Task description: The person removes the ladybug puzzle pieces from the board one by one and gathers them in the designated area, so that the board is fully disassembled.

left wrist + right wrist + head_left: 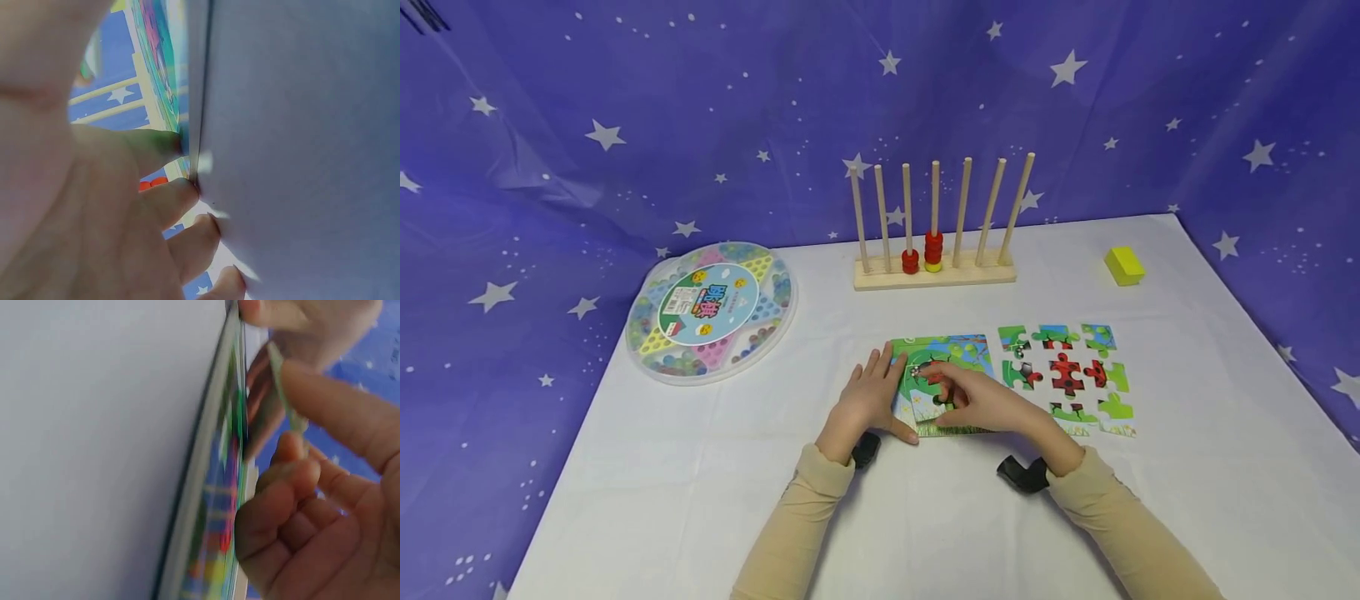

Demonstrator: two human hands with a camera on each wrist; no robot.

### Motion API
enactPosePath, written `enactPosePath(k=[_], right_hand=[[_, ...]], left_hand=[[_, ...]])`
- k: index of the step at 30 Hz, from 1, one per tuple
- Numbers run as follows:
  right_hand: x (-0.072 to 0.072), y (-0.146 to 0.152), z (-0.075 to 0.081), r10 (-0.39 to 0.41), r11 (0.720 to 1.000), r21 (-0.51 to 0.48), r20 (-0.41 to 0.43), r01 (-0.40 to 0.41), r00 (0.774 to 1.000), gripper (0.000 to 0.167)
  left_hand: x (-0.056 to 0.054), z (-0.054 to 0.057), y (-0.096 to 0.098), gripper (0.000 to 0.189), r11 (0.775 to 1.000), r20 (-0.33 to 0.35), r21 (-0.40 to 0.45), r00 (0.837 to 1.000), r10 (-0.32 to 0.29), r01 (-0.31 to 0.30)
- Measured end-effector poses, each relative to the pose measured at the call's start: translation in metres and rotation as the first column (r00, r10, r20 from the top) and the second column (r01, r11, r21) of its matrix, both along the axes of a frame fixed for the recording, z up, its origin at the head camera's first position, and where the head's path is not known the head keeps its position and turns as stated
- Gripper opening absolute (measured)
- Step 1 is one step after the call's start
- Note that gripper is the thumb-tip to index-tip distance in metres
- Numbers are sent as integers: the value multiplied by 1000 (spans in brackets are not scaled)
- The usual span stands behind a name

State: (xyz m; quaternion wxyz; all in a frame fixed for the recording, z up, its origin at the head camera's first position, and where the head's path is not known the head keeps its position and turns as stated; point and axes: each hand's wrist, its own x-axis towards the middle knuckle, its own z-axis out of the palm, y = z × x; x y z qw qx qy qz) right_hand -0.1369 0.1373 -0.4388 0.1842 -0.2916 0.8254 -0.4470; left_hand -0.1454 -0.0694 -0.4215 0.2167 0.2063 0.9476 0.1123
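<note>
A square picture board [973, 350] with a ladybug and green grass lies on the table. My left hand [871, 402] rests along its left edge with spread fingers, and in the left wrist view the fingertips [178, 199] touch the edge. Over the board, my right hand [981, 400] pinches a thin puzzle piece [281, 380] between thumb and fingers; its printed side cannot be made out in the right wrist view. To the right of the board lie several loose puzzle pieces [1066, 377] with ladybug and leaf parts, laid out roughly in rows.
Behind the board stands a wooden peg rack [891, 282] with red and yellow beads on two pegs. A round clear marble-game box [709, 307] is at the left. A yellow block [1124, 267] sits at the back right. A purple starry cloth [820, 108] hangs behind the white table.
</note>
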Motion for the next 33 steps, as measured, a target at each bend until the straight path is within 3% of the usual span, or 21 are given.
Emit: enactPosePath(k=[4, 11, 20, 26, 33], right_hand=[[0, 22, 2, -18, 998, -55, 77, 22, 997, 59], [10, 67, 10, -120, 988, -80, 161, 134, 980, 61], [20, 112, 7, -208, 978, 42, 114, 205, 971, 59], [24, 114, 3, -151, 982, 123, 52, 143, 987, 58], [26, 113, 1, -131, 983, 136, 39, 124, 991, 62]], left_hand=[[0, 0, -1, 125, 1000, -9, 16, 1000, 5, -5], [-1, -1, -1, 125, 999, -11, 33, 1000, 1, -1], [-3, -3, -2, 125, 1000, -3, 20, 1000, 4, -4], [-2, -4, -3, 125, 1000, 2, 19, 1000, 7, -7], [-1, -2, -2, 124, 1000, 1, 29, 1000, 1, -1]])
